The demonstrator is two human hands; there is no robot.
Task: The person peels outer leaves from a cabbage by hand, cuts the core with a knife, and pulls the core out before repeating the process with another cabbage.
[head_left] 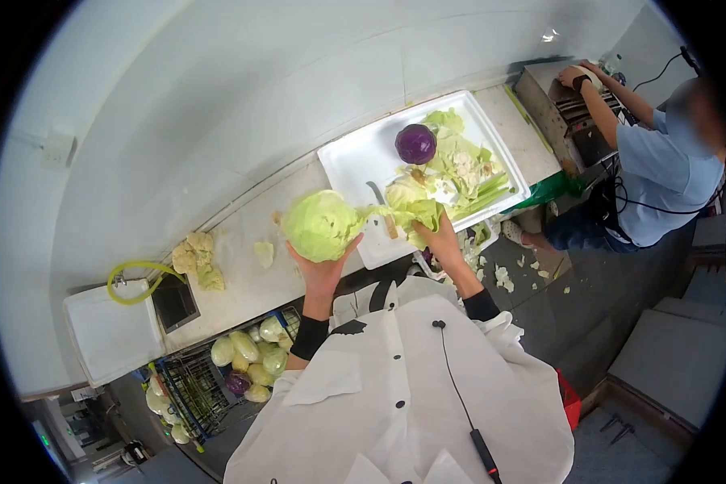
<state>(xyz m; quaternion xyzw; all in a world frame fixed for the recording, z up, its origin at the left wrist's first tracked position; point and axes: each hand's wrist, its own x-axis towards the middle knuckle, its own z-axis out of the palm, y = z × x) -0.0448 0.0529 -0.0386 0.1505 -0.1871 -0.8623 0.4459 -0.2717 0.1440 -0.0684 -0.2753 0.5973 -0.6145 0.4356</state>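
My left hand (321,270) cups a round green cabbage (323,226) from below, raised over the counter at the left edge of a white tray (345,161). Pinched in my right hand (441,239) is a cabbage leaf (424,213), above the tray's near side. Between the hands lies a knife (390,224), its curved blade pointing toward the wall and its handle partly overlapped by leaf. A purple cabbage (416,143) sits in the tray, with loose trimmed leaves (460,161) heaped to its right.
Cauliflower (198,258) and a leaf scrap (264,253) lie on the counter (238,282). A yellow hose (111,282) hangs by the sink. Below stands a cart (198,387) of vegetables. Scraps (504,278) litter the floor; a co-worker (661,173) handles something round at the right.
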